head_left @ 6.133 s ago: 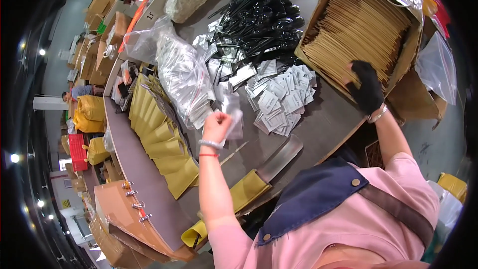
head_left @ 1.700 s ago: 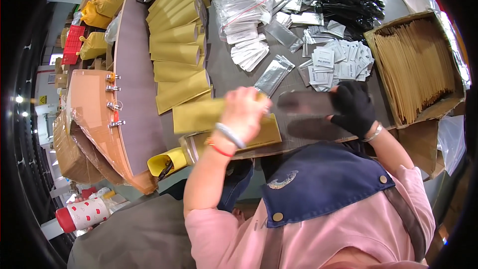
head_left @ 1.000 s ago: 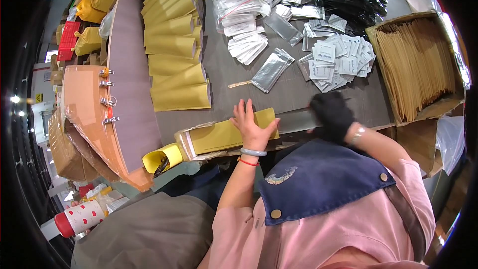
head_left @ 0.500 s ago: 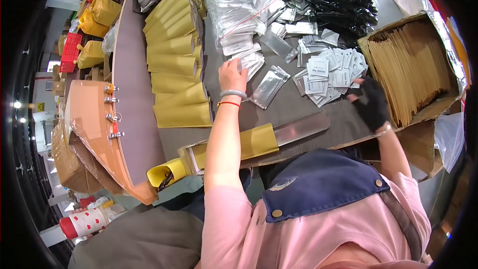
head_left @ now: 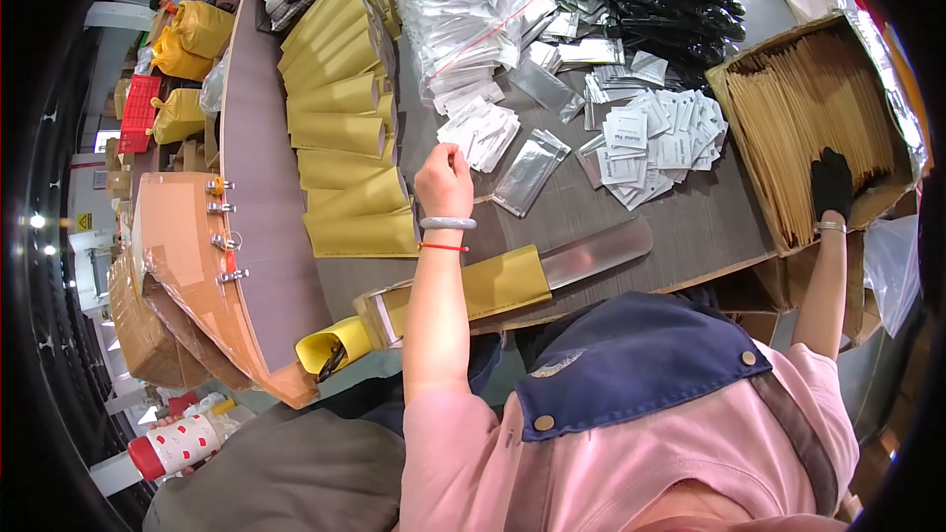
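My left hand (head_left: 445, 185) is closed, fingers pinched together, beside a loose heap of small white packets (head_left: 481, 134); what it holds, if anything, is hidden. Just right of it lies a short stack of clear-wrapped silvery packets (head_left: 530, 173). My right hand (head_left: 833, 187), in a black glove, rests on the tightly packed brown paper sleeves (head_left: 788, 128) inside an open carton (head_left: 737, 103). Its fingers stretch forward onto the sleeves' edges. Between my hands spreads a pile of square white sachets (head_left: 662, 143).
Fanned yellow paper sleeves (head_left: 340, 138) line the table's left. Farther back lie clear-bagged packets (head_left: 458, 15) and black-wrapped items (head_left: 665, 0). A yellow sleeve (head_left: 493, 281) surrounds a flat metal strip (head_left: 598, 251) near the front edge. Cardboard with metal clips (head_left: 182, 256) stands left.
My right hand has moved from beside the white sachets rightward onto the brown sleeves in the carton. My left hand has drawn slightly back and left, off the small white packets.
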`<state>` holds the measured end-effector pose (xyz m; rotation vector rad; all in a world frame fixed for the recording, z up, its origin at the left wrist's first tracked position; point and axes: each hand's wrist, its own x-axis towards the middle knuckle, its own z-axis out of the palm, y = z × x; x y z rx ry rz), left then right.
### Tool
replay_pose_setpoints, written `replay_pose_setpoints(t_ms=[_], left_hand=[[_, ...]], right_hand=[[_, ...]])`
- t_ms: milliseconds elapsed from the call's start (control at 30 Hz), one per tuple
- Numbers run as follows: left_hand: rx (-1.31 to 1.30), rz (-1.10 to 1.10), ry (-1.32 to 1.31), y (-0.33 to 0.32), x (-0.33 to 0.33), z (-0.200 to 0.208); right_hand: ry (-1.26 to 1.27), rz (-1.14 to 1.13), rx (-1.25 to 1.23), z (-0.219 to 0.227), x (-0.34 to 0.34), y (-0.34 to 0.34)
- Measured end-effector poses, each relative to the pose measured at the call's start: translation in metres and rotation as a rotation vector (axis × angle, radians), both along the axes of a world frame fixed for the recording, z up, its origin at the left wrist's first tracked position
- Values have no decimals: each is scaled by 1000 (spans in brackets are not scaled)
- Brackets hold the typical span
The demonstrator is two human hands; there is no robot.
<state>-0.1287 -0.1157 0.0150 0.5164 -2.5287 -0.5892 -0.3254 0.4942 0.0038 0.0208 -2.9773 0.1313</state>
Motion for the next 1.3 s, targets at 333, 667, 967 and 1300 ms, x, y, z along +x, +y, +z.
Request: replay_pose_setpoints(t_ms=[333,667,967,1300], left_hand=[[234,262,-10,-10,4,3],[-104,-43,-339,65,6,-32],[172,-94,-97,72,13,-9],[217,-173,-169,83,27,-10]], right_hand=[[7,-109,22,-4,-12,-14],[542,22,-1230,-25,-16,4],[239,-293,-956,20,2,-62],[277,-216,-807,-13,-7,-42]])
